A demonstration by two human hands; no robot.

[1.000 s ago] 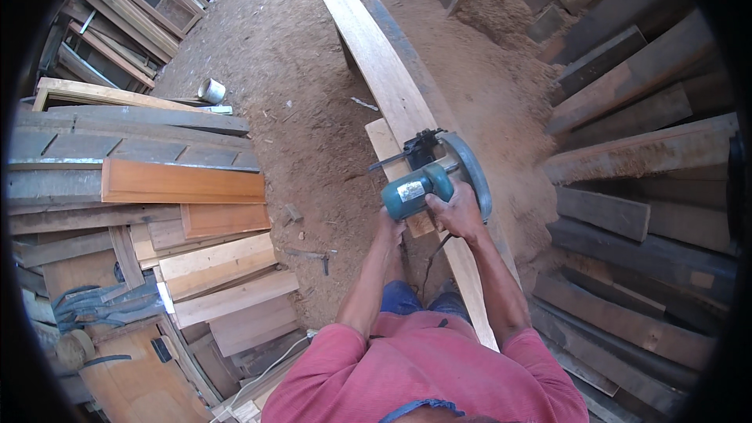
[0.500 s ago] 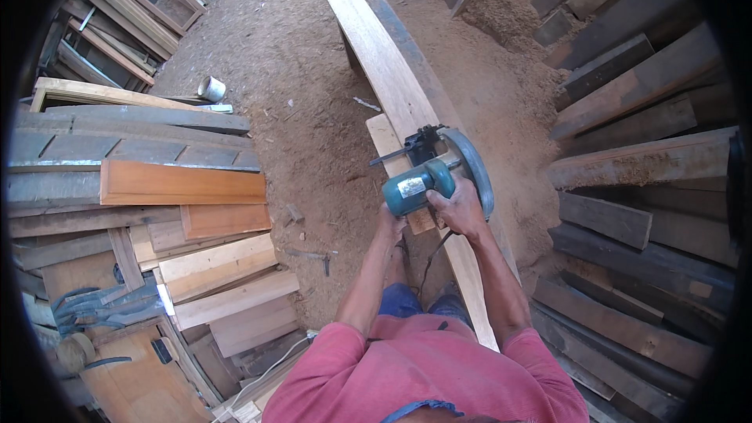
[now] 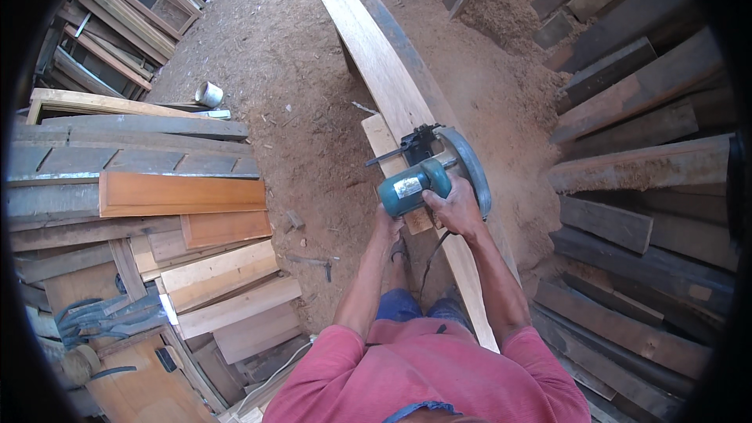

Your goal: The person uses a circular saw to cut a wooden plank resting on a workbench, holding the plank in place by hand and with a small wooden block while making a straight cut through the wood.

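A green circular saw [image 3: 404, 190] with a grey curved blade guard [image 3: 468, 168] rests over a long pale plank [image 3: 376, 53]. My right hand [image 3: 458, 207] is wrapped round the saw's rear handle, thumb on top. Beneath the saw lies a short pale board [image 3: 379, 135], beside the plank and at a slight angle to it. My left hand [image 3: 387, 223] is just below the motor housing, close to the short board's near end. Its fingers are hidden by the saw, so its grip does not show. The blade is hidden too. A dark cord [image 3: 432, 262] trails from the saw toward my legs.
A worn grey beam [image 3: 392, 23] runs alongside the long plank. Stacked boards [image 3: 227, 276] lie on my left, with an orange-brown panel [image 3: 182, 194] on top. Dark timbers [image 3: 627, 223] line the right. A white cup [image 3: 209, 94] stands on the sawdust-covered ground [image 3: 298, 149].
The whole view has shifted slightly. Both hands and the saw keep nearly the same place on the plank, with the saw perhaps a touch farther left.
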